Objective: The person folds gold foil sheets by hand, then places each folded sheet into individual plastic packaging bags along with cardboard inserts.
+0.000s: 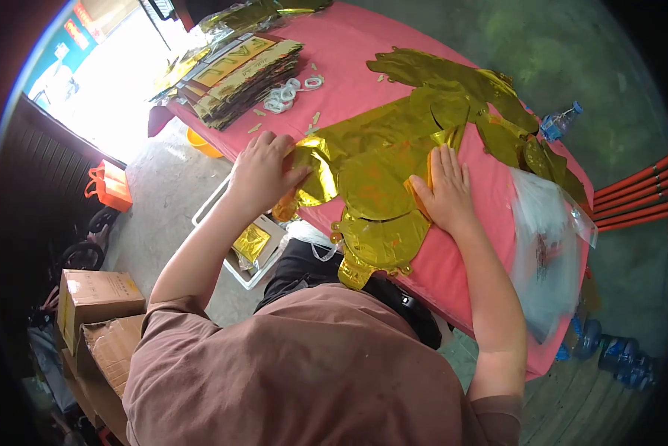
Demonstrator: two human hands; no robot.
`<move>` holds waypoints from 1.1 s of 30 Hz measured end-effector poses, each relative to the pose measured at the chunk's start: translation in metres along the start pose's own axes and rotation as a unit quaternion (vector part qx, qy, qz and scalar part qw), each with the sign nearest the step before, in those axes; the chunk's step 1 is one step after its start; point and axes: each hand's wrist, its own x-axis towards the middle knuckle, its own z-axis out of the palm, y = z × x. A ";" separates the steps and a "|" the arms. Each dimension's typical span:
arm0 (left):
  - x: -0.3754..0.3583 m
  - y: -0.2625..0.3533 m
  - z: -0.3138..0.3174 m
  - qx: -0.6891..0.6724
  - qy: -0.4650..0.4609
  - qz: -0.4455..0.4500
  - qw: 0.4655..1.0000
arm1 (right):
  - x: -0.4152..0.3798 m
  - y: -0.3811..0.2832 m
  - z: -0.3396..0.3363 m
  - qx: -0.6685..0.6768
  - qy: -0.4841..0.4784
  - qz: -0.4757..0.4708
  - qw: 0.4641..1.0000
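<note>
A gold foil sheet (382,175) with rounded lobes lies flat across the pink-covered table (334,37), its lower part hanging over the near edge. At the sheet's left end is my left hand (261,172), fingers bent over the foil, with something orange partly hidden beneath the palm. My right hand (445,189) rests flat on the sheet's right side, fingers extended, and an orange edge shows beside its thumb. More gold foil (453,74) lies beyond the sheet, towards the table's far edge.
Stacked printed packets (237,82) and white ribbon rolls (280,97) sit at the back left. Clear plastic bags (546,260) lie on the right, near a plastic bottle (560,121). Below left are a white bin (256,279) and cardboard boxes (99,290).
</note>
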 end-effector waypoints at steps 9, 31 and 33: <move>0.004 0.020 -0.007 -0.114 0.039 0.146 0.982 | 0.002 -0.002 -0.003 -0.025 -0.026 0.012 0.999; -0.019 0.008 -0.024 -0.166 0.026 0.089 0.982 | 0.001 -0.002 -0.003 -0.021 -0.020 0.011 1.000; -0.009 -0.006 -0.014 -0.090 0.099 0.063 0.989 | 0.000 -0.002 -0.004 -0.024 -0.022 0.012 0.999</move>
